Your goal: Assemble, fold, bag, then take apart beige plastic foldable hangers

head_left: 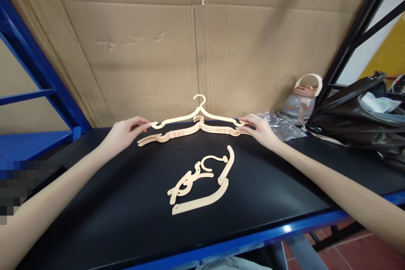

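Observation:
A cream-coloured clothes hanger (182, 118) is spread out at the back of the black tabletop, its hook pointing up. My left hand (128, 130) pinches its left end between thumb and fingers. At the opposite end, my right hand (257, 128) grips the hanger's right tip. Just in front of and below it lies a stack of similar hangers (180, 133), arms spread, hooks together. Nearer to me are loose hanger pieces: a curved hook (213, 158), a long bent arm (202, 202), another arm segment (227, 164) and several crossed shorter pieces (182, 185).
Brown cardboard (142, 50) stands upright behind the table (133, 219). At the right are crumpled clear plastic (286, 130), a transparent bottle (297, 105) with a handle, and a dark bag (351, 114). Blue frame posts (34, 63) rise at left.

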